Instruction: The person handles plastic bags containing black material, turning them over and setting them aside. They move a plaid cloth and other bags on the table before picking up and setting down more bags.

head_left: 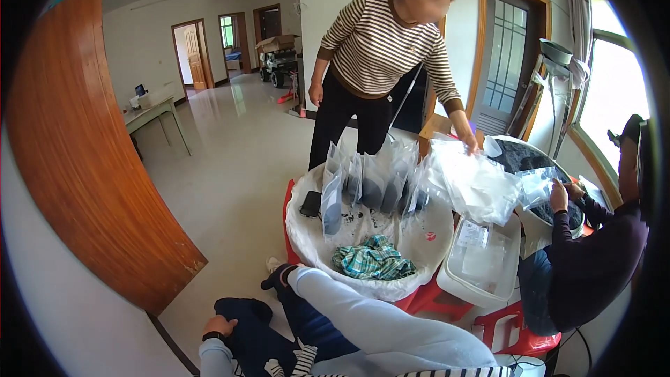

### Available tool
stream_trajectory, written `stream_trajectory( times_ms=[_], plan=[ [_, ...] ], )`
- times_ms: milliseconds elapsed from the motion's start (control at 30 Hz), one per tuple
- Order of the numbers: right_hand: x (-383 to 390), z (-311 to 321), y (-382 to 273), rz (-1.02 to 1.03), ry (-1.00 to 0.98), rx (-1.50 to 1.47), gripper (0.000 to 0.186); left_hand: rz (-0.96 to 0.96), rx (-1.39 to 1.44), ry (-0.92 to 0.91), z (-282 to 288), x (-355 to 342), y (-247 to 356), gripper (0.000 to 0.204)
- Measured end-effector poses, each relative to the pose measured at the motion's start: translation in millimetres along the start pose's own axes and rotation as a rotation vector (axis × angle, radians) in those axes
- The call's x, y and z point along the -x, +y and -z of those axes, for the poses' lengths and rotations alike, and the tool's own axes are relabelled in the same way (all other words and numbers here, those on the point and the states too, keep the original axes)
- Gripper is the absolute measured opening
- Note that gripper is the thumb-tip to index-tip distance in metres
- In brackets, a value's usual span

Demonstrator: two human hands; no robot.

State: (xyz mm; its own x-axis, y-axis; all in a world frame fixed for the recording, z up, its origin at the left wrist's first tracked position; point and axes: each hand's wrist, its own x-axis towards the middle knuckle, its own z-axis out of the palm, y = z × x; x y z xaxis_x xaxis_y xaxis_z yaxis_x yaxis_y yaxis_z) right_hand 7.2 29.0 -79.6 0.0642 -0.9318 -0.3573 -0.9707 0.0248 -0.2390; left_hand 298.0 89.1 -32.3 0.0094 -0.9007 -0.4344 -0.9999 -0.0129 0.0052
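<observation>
Two hands are ours in this shot, and neither is doing much: our left hand sits low at the bottom left of the frame, loosely curled on our dark trouser knee and gripping nothing, while our right hand is tucked out of sight somewhere past the pale sleeve running across the bottom centre, so we can't tell whether it's clenched or loose. Just above that sleeve is the big round basin lined in white, with a green plaid cloth lying in it and clear plastic bags standing upright along its far side. A standing person in a striped sweater reaches into a heap of bags at centre right.
</observation>
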Motion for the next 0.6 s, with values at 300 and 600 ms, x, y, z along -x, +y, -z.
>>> stream_trajectory(
  times_ms=[300,600],
  plan=[
    [-18.9,2.4,-9.8,-0.234,0.189,0.028,0.032,-0.063,0.081,0.170,-21.2,4.8,4.9,0.035],
    [-67.8,-18.4,46.6,0.086,-0.176,-0.107,0.030,-0.108,0.140,0.232,-25.6,32.2,39.3,0.046]
  ],
)
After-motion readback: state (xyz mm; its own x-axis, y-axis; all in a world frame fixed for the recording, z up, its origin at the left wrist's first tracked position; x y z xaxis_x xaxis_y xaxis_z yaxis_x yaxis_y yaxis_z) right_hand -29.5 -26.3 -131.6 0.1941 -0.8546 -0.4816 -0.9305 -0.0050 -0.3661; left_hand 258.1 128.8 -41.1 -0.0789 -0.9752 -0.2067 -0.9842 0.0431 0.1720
